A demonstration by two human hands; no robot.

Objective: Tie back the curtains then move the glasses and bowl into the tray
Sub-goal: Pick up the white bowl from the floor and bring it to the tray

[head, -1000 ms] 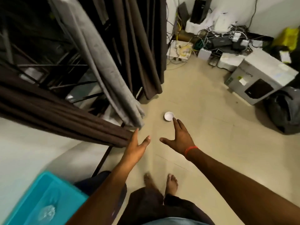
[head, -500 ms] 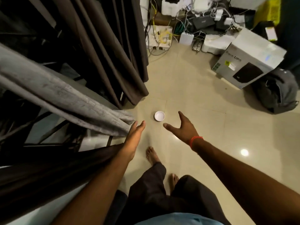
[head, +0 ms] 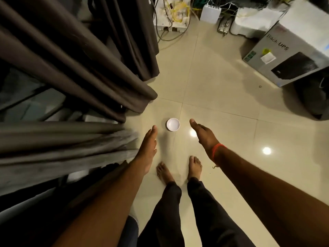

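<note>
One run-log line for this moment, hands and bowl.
left hand: open, empty | right hand: open, empty | bowl: on floor between hands, untouched | tray: not in view

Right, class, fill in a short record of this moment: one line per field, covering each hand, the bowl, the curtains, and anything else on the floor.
left hand: left hand open, fingers straight, holding nothing, beside the grey curtain
right hand: right hand open, palm down, holding nothing, red wristband on the wrist
bowl: small white bowl upright on the tiled floor, between the two hands' fingertips, untouched
curtains: dark brown curtains hanging to the floor
other items: printed cardboard box and tangled cables at the far side
tray and glasses: not in view
</note>
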